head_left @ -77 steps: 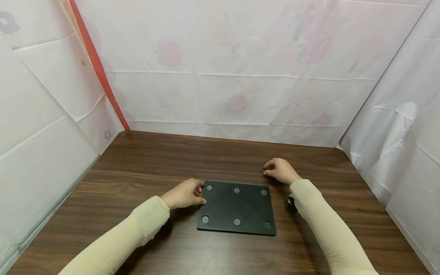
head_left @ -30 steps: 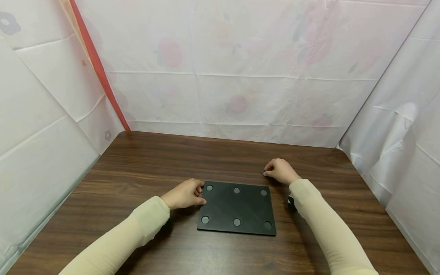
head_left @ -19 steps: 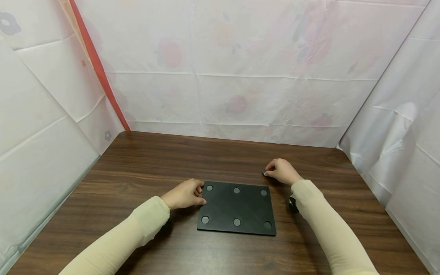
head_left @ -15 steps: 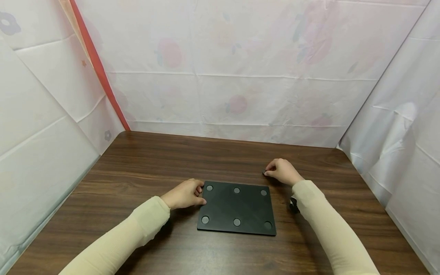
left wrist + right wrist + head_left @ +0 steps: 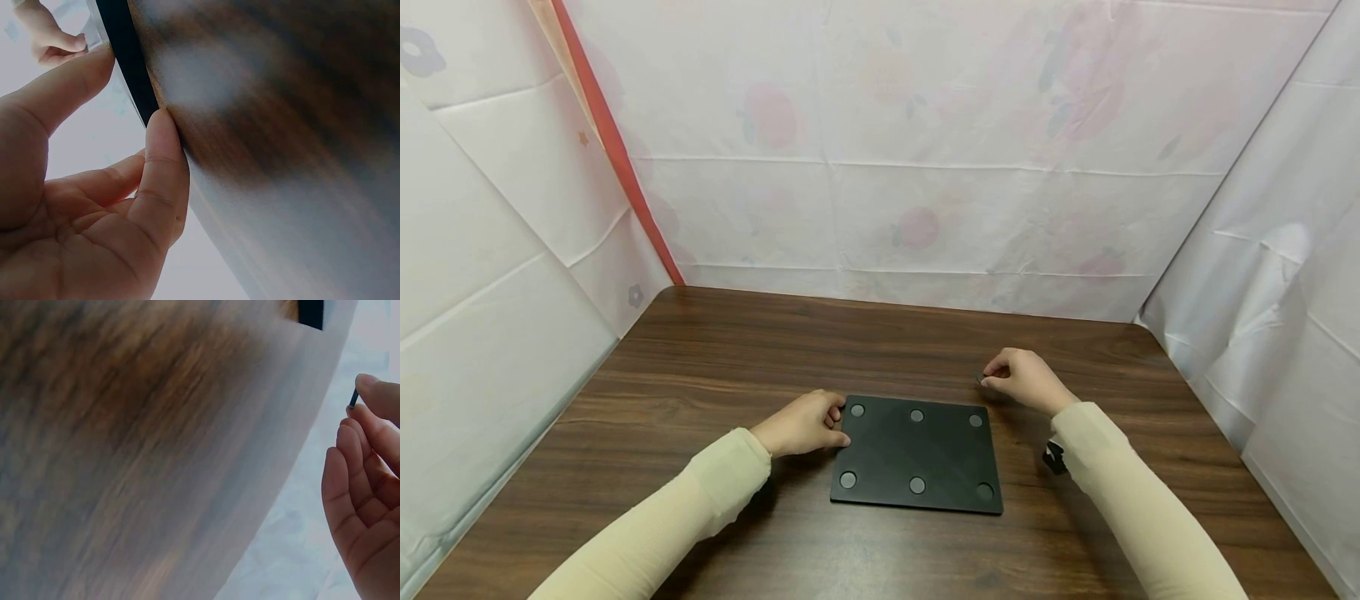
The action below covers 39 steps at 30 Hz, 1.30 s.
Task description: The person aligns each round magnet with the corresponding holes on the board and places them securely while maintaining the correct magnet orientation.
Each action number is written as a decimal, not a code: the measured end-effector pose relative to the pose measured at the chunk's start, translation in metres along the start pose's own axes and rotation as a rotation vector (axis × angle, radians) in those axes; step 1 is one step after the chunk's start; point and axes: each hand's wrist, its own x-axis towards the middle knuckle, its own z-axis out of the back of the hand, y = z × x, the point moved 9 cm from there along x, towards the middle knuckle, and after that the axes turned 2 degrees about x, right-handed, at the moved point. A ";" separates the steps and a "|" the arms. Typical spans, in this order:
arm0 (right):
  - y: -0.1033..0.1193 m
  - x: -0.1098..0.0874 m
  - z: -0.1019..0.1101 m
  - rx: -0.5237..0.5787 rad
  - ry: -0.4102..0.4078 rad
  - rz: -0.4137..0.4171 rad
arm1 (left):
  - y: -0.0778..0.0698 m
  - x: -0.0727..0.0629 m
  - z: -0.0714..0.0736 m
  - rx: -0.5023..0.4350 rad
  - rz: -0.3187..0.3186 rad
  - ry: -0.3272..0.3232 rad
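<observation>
A flat black rectangular board (image 5: 917,454) lies on the table, with several round grey spots on its face. The spot at its near right corner (image 5: 985,491) looks darker than the others. My left hand (image 5: 801,423) grips the board's left edge, thumb on top. In the left wrist view, thumb and fingertips meet the board's dark edge (image 5: 128,56). Beyond the board's far right corner, my right hand (image 5: 1026,379) pinches a small thin dark piece (image 5: 354,398) between thumb and index finger. Its other fingers are loosely bent. Seen edge-on, the piece looks like a short flat strip.
The brown wood-grain table (image 5: 737,350) extends around the board on all sides. A pale patterned curtain (image 5: 880,167) hangs behind its far edge, with more white cloth (image 5: 1292,333) at the right. A small black item (image 5: 1054,457) shows under the right cuff.
My right hand has shifted slightly right and nearer, with the small dark piece still pinched; its forearm has swung right. The left hand and the board have stayed in place.
</observation>
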 end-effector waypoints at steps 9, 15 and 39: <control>0.006 -0.016 0.006 0.018 -0.037 0.036 | 0.000 0.000 0.000 0.014 0.000 -0.008; 0.012 -0.027 0.009 0.004 -0.059 0.056 | 0.000 0.000 0.000 0.007 -0.002 -0.012; 0.034 -0.067 -0.003 0.023 -0.085 0.181 | 0.000 -0.002 0.000 -0.001 0.023 -0.014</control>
